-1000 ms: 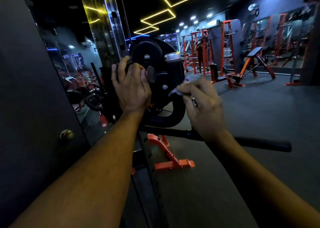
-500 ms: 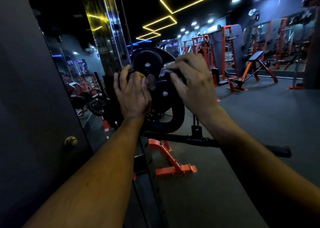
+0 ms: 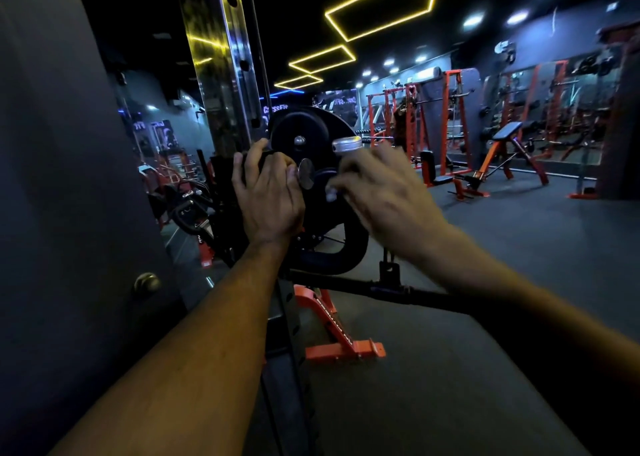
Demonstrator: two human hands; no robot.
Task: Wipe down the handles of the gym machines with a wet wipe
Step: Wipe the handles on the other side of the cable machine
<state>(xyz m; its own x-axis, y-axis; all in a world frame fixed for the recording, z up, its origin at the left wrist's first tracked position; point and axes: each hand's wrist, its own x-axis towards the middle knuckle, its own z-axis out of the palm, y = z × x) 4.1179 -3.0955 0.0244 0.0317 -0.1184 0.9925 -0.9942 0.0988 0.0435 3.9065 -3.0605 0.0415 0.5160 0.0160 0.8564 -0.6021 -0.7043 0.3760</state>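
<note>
1. My left hand [image 3: 268, 192] stays put, fingers curled round the black padded machine handle [image 3: 258, 160].
2. My right hand [image 3: 382, 187], blurred, has dropped below the silver metal peg [image 3: 346, 145], pinching the pale crumpled wet wipe [image 3: 330, 194] against the black round weight plate [image 3: 322, 178].

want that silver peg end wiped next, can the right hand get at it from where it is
Probably yes. The right hand, pinching the wet wipe, sits just below the silver peg end, and nothing stands between them; the left hand grips a black handle off to the side.
</note>
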